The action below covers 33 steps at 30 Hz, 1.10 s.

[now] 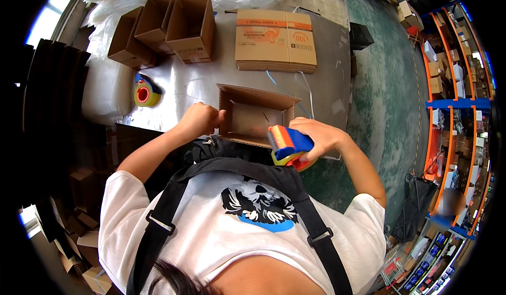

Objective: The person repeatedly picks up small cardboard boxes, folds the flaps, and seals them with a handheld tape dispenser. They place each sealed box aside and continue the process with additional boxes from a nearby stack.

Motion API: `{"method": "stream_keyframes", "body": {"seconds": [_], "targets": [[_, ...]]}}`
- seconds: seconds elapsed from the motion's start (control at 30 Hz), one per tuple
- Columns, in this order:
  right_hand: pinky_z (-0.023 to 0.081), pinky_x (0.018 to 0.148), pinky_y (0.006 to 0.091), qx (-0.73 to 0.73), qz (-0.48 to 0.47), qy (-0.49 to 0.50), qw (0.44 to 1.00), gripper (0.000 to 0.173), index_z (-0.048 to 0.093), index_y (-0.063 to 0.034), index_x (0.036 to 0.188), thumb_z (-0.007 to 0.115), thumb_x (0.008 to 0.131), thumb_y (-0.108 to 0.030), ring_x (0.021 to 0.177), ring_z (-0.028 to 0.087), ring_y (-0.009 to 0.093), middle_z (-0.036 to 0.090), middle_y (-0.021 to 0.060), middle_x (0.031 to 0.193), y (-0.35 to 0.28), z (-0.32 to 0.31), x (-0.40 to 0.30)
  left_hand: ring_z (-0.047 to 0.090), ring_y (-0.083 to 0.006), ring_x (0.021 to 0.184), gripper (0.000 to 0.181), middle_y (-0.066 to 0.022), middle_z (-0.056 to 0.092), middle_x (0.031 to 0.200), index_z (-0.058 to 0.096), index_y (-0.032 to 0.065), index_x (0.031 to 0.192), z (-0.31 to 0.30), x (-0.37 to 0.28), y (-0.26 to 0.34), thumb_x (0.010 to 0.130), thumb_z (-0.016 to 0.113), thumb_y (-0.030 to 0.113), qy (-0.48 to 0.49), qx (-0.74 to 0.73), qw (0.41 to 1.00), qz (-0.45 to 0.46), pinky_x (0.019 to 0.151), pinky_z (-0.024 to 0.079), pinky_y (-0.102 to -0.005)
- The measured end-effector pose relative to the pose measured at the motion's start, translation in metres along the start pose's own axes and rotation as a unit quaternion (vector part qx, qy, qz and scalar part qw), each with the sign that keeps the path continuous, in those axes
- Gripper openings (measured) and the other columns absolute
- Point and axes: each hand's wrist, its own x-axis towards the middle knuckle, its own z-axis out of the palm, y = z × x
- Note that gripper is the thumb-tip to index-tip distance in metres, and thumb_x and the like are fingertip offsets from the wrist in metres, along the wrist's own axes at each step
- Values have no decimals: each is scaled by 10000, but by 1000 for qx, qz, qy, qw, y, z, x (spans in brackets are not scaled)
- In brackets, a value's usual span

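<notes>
An open cardboard box (259, 98) lies at the table's near edge, its inside showing. My left hand (202, 120) is at the box's left side with its fingers curled; whether it pinches the cardboard wall is not clear. In my right hand (321, 135) is a blue and orange tape dispenser (293, 145) with a roll of yellowish tape, held at the box's near right corner. A second tape dispenser (146, 93) with yellow tape and a red core rests on the metal table, left of the box.
Several upright cardboard boxes (190, 26) stand at the back left of the metal table (332, 77). A stack of flattened cartons (275, 40) lies behind the open box. Clear plastic packaging (106, 85) is piled along the left. Shelving (440, 104) with goods lines the far right, beyond the green floor.
</notes>
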Motion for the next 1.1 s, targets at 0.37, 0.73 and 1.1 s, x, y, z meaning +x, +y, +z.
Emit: {"method": "stream_keyframes", "body": {"seconds": [0.37, 0.73, 1.1], "targets": [[402, 1079, 366, 491, 176, -159, 838, 922, 496, 10, 1390, 749, 524, -177, 1246, 548, 279, 478, 193, 1451, 95, 8, 24, 657, -330, 865, 464, -177, 681, 899, 698, 5, 1046, 41, 34, -2, 888, 684, 440, -225, -112, 918, 306, 819, 525, -400], [429, 1081, 458, 562, -211, 84, 796, 971, 400, 5, 1437, 716, 649, -467, 1331, 488, 346, 511, 248, 1392, 49, -40, 48, 540, -302, 1189, 482, -140, 577, 1289, 687, 102, 1155, 33, 52, 36, 813, 706, 442, -95, 283, 933, 202, 935, 418, -473], [526, 983, 383, 634, 23, 289, 717, 603, 507, 13, 1287, 651, 754, -230, 1042, 647, 231, 643, 98, 1120, 62, 28, 61, 211, -292, 1497, 827, -135, 261, 1603, 311, 11, 1508, 82, 36, -5, 913, 527, 543, 120, 267, 921, 256, 1199, 93, -572]]}}
